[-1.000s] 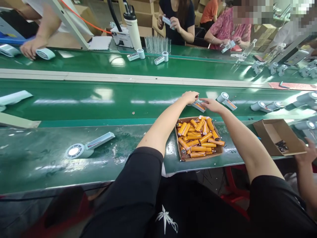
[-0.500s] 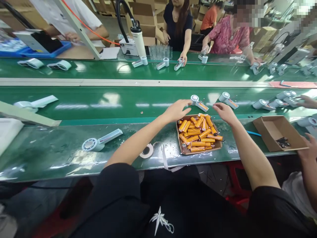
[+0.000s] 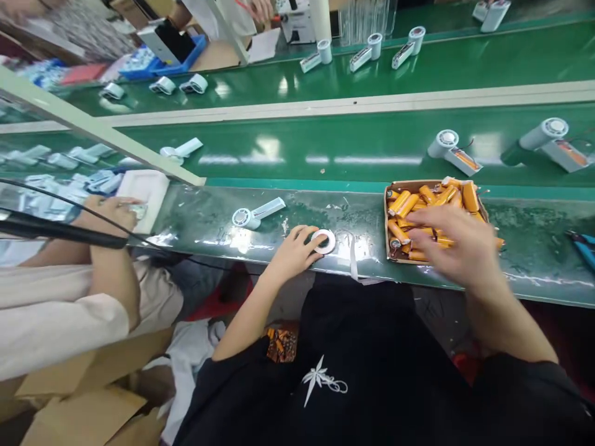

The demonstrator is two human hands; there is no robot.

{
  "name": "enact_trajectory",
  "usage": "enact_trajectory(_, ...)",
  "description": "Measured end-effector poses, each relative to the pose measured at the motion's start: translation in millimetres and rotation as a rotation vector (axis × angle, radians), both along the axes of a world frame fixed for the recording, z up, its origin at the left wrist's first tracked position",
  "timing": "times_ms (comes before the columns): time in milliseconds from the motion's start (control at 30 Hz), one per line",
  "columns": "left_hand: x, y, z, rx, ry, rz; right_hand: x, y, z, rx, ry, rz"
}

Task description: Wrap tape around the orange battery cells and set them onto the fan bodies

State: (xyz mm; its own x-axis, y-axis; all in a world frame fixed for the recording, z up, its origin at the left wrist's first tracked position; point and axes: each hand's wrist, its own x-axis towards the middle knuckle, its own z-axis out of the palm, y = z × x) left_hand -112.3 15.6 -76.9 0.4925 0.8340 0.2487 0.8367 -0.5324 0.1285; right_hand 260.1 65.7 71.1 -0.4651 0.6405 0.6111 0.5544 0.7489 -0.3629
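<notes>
My left hand [image 3: 295,251] rests on the near green ledge with its fingers curled on a white tape roll [image 3: 324,241], from which a strip of tape hangs over the edge. My right hand [image 3: 453,244], blurred by motion, hovers with fingers spread over a shallow cardboard tray [image 3: 387,210] full of several orange cylindrical batteries [image 3: 404,204]. Nothing shows in the right hand. A small white handheld fan part [image 3: 256,214] lies on the ledge left of the tape roll.
Fan units with orange batteries [image 3: 453,150] [image 3: 548,142] lie on the green conveyor beyond the tray. More white parts [image 3: 367,54] sit on the far belt. A co-worker's hand [image 3: 109,214] and sleeve are at the left beside a white tray [image 3: 144,189]. Blue pliers [image 3: 583,244] lie far right.
My view has swung left and down. My left hand has come back from the fan on the belt to the tape roll. My right hand has moved over the battery tray.
</notes>
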Motion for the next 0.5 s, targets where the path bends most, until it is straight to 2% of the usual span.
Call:
enact_trajectory(67,13,0,9.4,0.089,0.0,-0.084,-26,-21,-17.4,-0.166,0.031,0.094)
enact_trajectory(133,26,-5,16.5,0.17,-0.056,-0.164,-40,-35,-36.7,-0.438,0.08,0.1)
enact_trajectory(200,35,-10,19.7,0.241,-0.148,-0.235,-41,-42,-50.0,-0.696,0.126,0.107)
enact_trajectory(233,39,-11,19.6,0.263,-0.191,-0.266,-37,-45,-52.7,-0.777,0.131,0.108)
enact_trajectory(300,44,-7,16.4,0.287,-0.242,-0.299,-21,-49,-49.3,-0.831,0.095,0.083)
enact_trajectory(367,46,3,10.2,0.311,-0.241,-0.275,2,-55,-35.7,-0.815,0.02,0.067)
enact_trajectory(500,44,17,-3.1,0.4,-0.245,-0.112,48,-71,-0.2,-0.888,-0.199,0.242)
